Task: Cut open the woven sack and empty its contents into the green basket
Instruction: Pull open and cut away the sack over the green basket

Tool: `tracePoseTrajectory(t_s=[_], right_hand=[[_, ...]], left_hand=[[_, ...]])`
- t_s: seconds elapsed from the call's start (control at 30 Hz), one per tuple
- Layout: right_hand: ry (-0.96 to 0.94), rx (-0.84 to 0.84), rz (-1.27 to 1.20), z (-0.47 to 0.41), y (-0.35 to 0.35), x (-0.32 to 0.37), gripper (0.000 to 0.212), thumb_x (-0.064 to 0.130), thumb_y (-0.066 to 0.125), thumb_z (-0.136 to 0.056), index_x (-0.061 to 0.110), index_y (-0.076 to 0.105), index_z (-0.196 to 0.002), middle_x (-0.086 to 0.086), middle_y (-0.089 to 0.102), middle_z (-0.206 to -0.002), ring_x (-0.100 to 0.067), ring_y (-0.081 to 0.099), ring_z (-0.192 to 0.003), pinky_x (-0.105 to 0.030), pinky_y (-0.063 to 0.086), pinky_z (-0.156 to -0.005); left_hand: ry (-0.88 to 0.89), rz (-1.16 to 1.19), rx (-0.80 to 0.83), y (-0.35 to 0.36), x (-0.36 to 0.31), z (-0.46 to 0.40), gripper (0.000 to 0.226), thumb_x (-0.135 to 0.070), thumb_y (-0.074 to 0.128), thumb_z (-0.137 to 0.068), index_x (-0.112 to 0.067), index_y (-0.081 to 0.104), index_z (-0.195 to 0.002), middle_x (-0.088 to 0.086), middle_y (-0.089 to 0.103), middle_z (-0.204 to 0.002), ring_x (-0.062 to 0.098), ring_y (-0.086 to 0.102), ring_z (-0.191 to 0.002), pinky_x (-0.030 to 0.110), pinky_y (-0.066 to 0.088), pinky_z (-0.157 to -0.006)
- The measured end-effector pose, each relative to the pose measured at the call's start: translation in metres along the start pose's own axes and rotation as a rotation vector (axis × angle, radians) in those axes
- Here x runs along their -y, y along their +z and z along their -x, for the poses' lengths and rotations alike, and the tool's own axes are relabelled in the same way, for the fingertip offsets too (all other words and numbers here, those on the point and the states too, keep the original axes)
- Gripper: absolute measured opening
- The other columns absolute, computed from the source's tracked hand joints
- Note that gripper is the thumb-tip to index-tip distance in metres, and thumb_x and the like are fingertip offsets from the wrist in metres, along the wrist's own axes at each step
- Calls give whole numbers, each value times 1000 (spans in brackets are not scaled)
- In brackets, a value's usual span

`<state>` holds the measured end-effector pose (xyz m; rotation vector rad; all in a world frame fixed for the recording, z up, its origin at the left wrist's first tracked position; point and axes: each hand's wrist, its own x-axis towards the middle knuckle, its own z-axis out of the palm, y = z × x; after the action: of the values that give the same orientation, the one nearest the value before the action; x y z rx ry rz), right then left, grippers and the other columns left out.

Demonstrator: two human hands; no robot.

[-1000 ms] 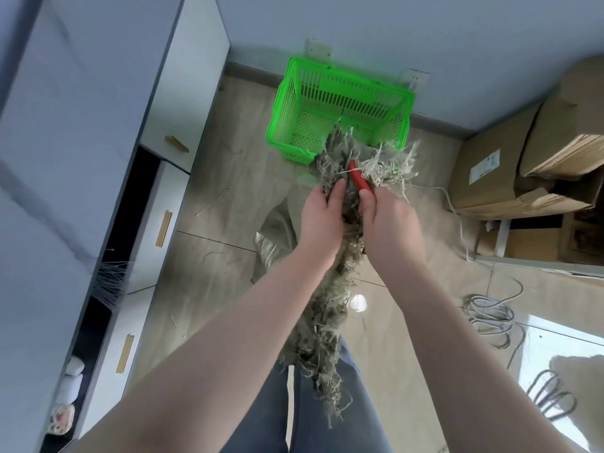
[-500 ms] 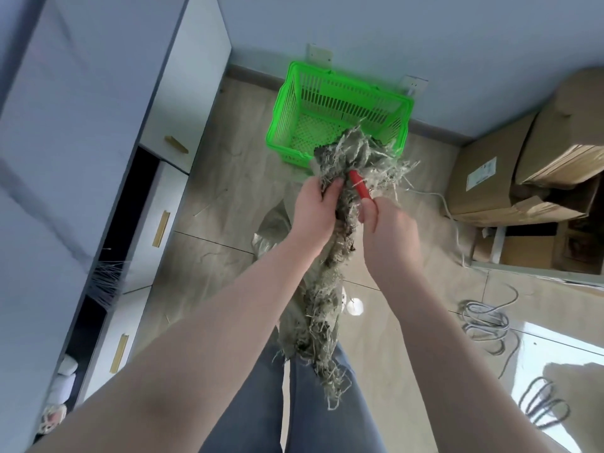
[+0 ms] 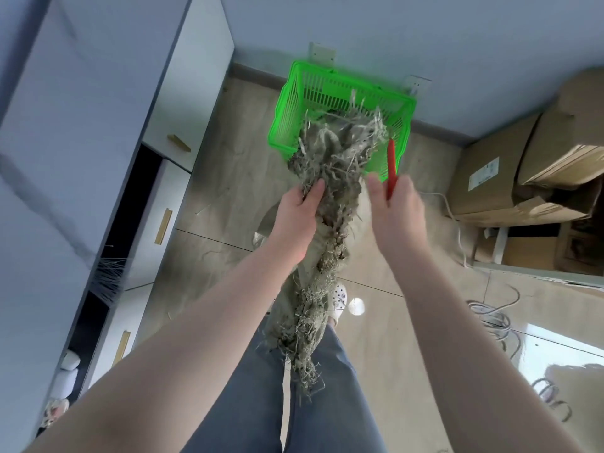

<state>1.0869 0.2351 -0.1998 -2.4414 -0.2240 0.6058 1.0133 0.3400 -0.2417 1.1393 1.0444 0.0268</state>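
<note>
1. Your left hand grips the frayed woven sack around its bunched middle, lifting the ragged upper end toward the green basket, probably so anything that spills lands inside.
2. Your right hand is just beside the sack. Its fingers curl around a red cutter, which points up and away from the fabric. The thumb is out toward the sack, though blur hides whether it touches.
3. The basket sits on the floor against the far wall, directly beyond the sack's top, and loose fibres already overlap its near rim.
4. The cardboard boxes on the right carry a white label, but its print is too small to read.
</note>
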Motion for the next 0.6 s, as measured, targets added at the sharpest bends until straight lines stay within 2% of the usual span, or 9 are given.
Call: tracePoseTrajectory(t_s=[0.07, 0.1, 0.2, 0.3, 0.37, 0.47, 0.53, 0.6], right_hand=[[-16, -18, -85, 3, 16, -1, 40, 50, 59, -90, 13, 43, -92, 3, 51, -84, -13, 48, -72, -26, 32, -56], [-13, -48, -131, 1, 21, 1, 39, 46, 65, -87, 13, 42, -92, 5, 50, -82, -10, 47, -69, -20, 32, -55], [134, -193, -329, -13, 23, 1, 26, 19, 68, -88, 17, 43, -82, 9, 46, -73, -2, 43, -62, -12, 36, -54], [303, -297, -514, -25, 15, -12, 33, 8, 65, -86, 24, 39, -75, 5, 48, -75, -12, 51, -67, -36, 54, -69], [352, -294, -577, -27, 13, -18, 30, 6, 64, -87, 22, 40, -78, 1, 51, -80, -21, 59, -77, -45, 60, -76], [379, -227, -685, -24, 14, -18, 25, 18, 66, -89, 19, 41, -85, -3, 53, -90, -22, 63, -82, -46, 60, -78], [418, -167, -712, -16, 16, -11, 38, 42, 71, -83, 20, 41, -90, 0, 51, -90, -15, 58, -79, -39, 58, -77], [443, -102, -631, -3, 22, -1, 54, 56, 73, -75, 19, 42, -100, 5, 48, -86, -10, 50, -74, -33, 51, -72]], left_hand=[[10, 41, 73, -4, -3, 1, 14, -27, 56, -96, -21, 68, -99, 10, 74, -105, 29, 70, -98, 49, 51, -96], [11, 49, 109, -4, -5, 3, 14, -24, 56, -96, -19, 69, -98, 14, 74, -104, 32, 70, -100, 52, 51, -96], [33, 25, 71, -9, -10, 4, 19, -28, 55, -97, -16, 69, -98, 15, 73, -103, 33, 70, -99, 50, 52, -95], [6, 92, -109, -22, -21, 1, 34, -35, 49, -99, -6, 64, -111, 9, 73, -107, 23, 70, -100, 39, 54, -94], [-4, 167, -134, -27, -25, -5, 35, -34, 49, -99, -2, 62, -106, 12, 73, -104, 25, 70, -97, 39, 55, -90], [-40, 254, -103, -20, -33, -7, 22, -32, 51, -99, -12, 62, -99, 2, 74, -95, 16, 70, -89, 31, 54, -85], [-55, 310, -72, -16, -36, -7, 20, -31, 52, -98, -13, 62, -99, 1, 73, -96, 15, 69, -88, 31, 53, -87], [-61, 326, -44, -14, -39, -4, 22, -30, 53, -98, -10, 63, -100, 4, 74, -93, 17, 71, -82, 30, 55, -76]])
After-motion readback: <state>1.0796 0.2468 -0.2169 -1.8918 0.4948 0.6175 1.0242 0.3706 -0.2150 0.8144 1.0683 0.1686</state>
